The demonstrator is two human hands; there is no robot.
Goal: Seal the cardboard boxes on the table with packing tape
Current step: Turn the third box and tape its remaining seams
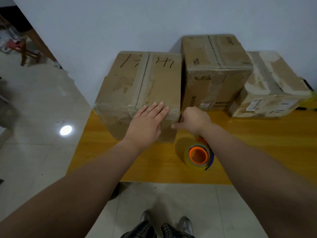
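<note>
The left box [142,79], sitting at the left end of the table [257,143] against the wall, is carrying unreadable black marker strokes across its taped top; the middle box [214,66] is showing print too blurred to read, and the right box [267,79] is bearing a white label [255,104], also illegible. All three are lying closed, hiding any contents. The left hand [147,121] is pressing flat, fingers straight, on the left box's front top edge; the right hand [193,120] is curling at that box's right front corner, its hold not discernible; the tape roll [197,155], orange-cored, is resting on the table beneath the right forearm
</note>
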